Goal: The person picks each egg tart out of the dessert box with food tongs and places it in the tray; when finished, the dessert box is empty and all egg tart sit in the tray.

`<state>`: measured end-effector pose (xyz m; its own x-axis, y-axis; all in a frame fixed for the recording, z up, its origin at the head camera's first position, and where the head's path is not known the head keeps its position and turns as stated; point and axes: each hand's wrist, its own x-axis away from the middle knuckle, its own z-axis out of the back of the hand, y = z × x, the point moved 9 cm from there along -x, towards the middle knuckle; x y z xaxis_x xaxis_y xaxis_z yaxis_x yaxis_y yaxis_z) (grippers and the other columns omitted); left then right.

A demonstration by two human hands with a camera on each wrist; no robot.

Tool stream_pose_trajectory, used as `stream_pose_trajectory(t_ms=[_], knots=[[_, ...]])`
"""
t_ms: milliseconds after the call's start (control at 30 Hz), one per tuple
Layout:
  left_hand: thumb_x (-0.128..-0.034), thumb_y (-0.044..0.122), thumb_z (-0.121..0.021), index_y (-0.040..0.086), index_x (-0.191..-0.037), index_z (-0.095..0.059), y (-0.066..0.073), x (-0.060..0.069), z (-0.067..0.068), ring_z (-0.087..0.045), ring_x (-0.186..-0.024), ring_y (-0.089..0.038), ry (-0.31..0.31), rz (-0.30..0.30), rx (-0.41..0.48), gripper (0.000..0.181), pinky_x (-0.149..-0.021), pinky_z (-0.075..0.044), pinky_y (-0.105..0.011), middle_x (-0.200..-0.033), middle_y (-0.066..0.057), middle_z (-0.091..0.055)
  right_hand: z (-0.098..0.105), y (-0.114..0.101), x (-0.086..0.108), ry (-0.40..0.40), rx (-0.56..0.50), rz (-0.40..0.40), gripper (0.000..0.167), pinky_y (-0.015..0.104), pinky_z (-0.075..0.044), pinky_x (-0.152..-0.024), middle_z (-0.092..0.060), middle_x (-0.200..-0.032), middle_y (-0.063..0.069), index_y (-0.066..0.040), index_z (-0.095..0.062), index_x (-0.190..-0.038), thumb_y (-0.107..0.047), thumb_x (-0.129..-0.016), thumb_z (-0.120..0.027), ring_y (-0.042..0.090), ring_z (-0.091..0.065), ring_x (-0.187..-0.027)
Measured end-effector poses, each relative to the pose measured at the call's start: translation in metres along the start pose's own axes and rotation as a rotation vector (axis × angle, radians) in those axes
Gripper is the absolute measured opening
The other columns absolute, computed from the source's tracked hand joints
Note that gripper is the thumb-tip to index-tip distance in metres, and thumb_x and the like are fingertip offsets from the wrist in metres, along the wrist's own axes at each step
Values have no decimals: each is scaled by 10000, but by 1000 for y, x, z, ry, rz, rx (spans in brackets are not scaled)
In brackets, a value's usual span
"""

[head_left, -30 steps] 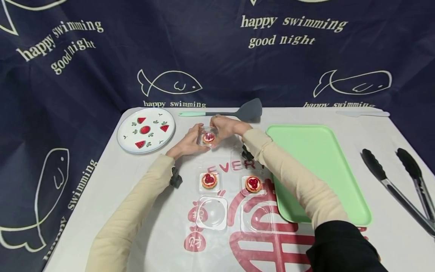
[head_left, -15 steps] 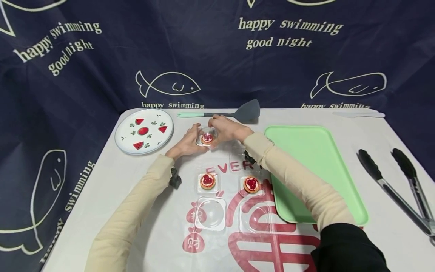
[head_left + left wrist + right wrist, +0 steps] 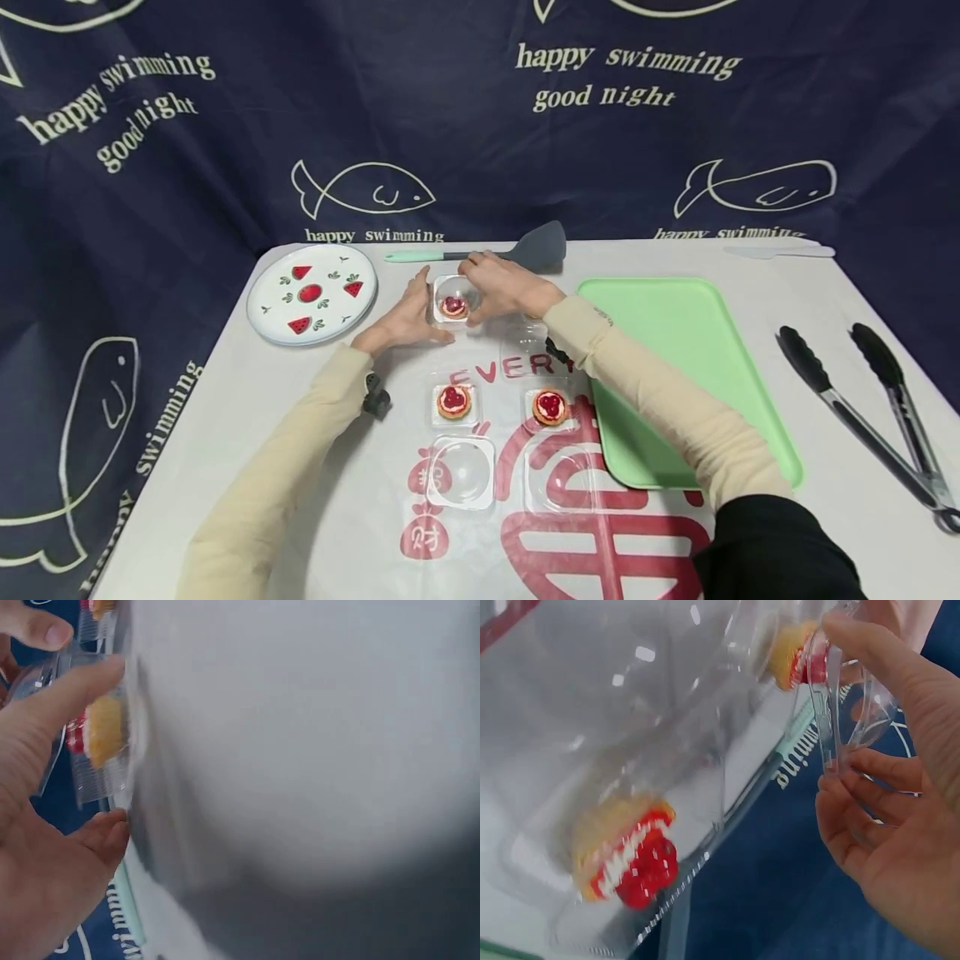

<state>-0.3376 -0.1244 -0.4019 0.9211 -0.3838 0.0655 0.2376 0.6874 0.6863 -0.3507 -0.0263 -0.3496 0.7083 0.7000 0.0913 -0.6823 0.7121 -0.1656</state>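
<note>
A small clear plastic box (image 3: 442, 315) holds a red-topped tart (image 3: 453, 307) near the far side of the table. Its domed lid (image 3: 823, 712) stands over the tart, and in the left wrist view it looks tilted against the base. My right hand (image 3: 506, 287) grips this lid by its edges between thumb and fingers. On the other side, my left hand (image 3: 405, 318) has thumb and fingers spread around the box's left side; whether they touch it I cannot tell. Another tart (image 3: 630, 851) sits in a box mostly hidden behind my right hand in the head view.
Nearer are two tarts (image 3: 453, 402) in opened clear boxes, their lids (image 3: 461, 472) laid toward me. A watermelon-print plate (image 3: 330, 321) lies left, a spatula (image 3: 540, 246) behind, a green tray (image 3: 675, 333) right. Tongs (image 3: 873, 425) and a white knife (image 3: 780, 251) lie farther right.
My left hand's fingers have spread and drawn slightly back from the box. The right hand keeps its grip on the lid. The head view has shifted slightly.
</note>
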Motion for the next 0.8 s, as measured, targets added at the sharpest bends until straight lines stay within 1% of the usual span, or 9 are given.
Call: stream_pose_trajectory(t_ms=[67,133,267,333,400,500,600,700,800], knots=[[-682,164,-879,-49,-1523,26,4,5,5,-155,-1443,-425,24,-39,4,1254,-1198,-162,-490,-1527,-325,-139,4,0,3,16,13,4,791,386,-426,-1053,-510,-1332,120,-38,-509,-1333,-403,-712,-836,282,-466,-1228],[-689,173,-879,-7,-1541,-34,11,9,12,-219,-1425,-390,55,-100,-8,1213,-1191,-200,-481,-1516,-282,-187,9,-2,6,47,23,21,787,397,-403,-1079,-506,-1338,130,-34,-503,-1340,-392,-718,-827,296,-452,-1256],[-767,179,-827,17,-1522,-225,29,15,23,-312,-1384,-341,118,-249,-72,979,-1176,-243,-478,-1481,-209,-303,18,-8,12,131,63,80,771,411,-391,-1086,-521,-1307,150,-14,-507,-1331,-383,-727,-812,319,-461,-1242],[-794,183,-807,-3,-1487,-306,37,18,28,-354,-1353,-332,158,-303,-120,875,-1159,-265,-485,-1443,-197,-370,23,-13,15,180,83,114,762,415,-405,-1066,-529,-1279,150,-7,-516,-1314,-408,-732,-803,320,-474,-1208],[-793,179,-803,-23,-1452,-358,43,22,32,-383,-1323,-330,196,-338,-155,821,-1121,-304,-505,-1398,-197,-422,27,-16,20,221,62,142,770,414,-422,-1034,-537,-1262,151,0,-526,-1298,-449,-736,-802,315,-486,-1174],[-761,165,-823,-40,-1430,-383,51,28,35,-405,-1294,-336,240,-389,-205,827,-1070,-349,-524,-1362,-204,-451,31,-12,25,230,-102,128,767,416,-411,-1043,-537,-1281,155,1,-511,-1314,-480,-779,-776,298,-482,-1197],[-745,151,-834,-40,-1425,-379,60,35,35,-411,-1282,-339,285,-454,-247,840,-1037,-381,-522,-1356,-212,-448,30,-1,29,186,-340,54,611,411,-445,-992,-582,-1212,186,20,-525,-1298,-432,-909,-658,300,-541,-1132],[-745,121,-835,-43,-1416,-376,67,42,36,-413,-1271,-347,338,-510,-263,829,-1042,-385,-509,-1352,-227,-437,19,6,31,59,-580,-29,539,399,-502,-915,-637,-1131,228,59,-556,-1270,-402,-1037,-401,318,-620,-1028],[-753,95,-823,-37,-1407,-376,70,47,36,-431,-1242,-352,374,-541,-275,803,-1054,-386,-487,-1342,-227,-430,2,4,34,-120,-864,-94,690,427,-526,-920,-649,-1126,277,83,-564,-1269,-457,-1057,-191,367,-652,-1015]])
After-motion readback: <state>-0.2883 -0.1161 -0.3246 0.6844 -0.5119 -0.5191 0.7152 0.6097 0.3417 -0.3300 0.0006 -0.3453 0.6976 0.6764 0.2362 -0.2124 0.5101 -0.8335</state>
